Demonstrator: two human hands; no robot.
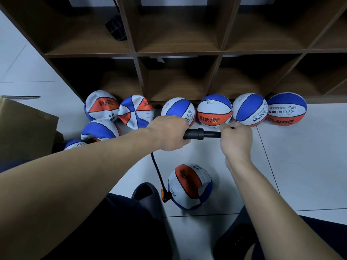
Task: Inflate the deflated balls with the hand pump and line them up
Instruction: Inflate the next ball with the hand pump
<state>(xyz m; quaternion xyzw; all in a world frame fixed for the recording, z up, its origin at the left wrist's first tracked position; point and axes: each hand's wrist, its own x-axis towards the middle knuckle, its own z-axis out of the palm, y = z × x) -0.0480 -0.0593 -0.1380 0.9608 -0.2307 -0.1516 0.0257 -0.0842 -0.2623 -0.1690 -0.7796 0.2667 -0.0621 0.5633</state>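
A black hand pump [201,133] is held level above a tiled floor [300,166], its barrel gripped by the left hand [169,133] with fingers curled fully round it, and its handle end enclosed in the right hand [236,140], fingers closed tight in a fist. A short length of the barrel shows between the two hands. Both bare forearms reach forward from the bottom corners, the left crossing from the lower left, the right rising nearly straight.

A black hose [156,171] drops from under the left hand to an orange connector [165,196] set against a limp, creased ball [190,186] lying on the floor between the person's knees, beside a dark slipper [143,191].

Beyond the pump, four round balls [215,113] in blue, white and orange stand side by side, touching, along the foot of a dark wooden cubby shelf [180,53]. To their left, four flat balls [102,107] lie bunched beside a cardboard box [24,128]. A black object [115,28] sits in an upper cubby.
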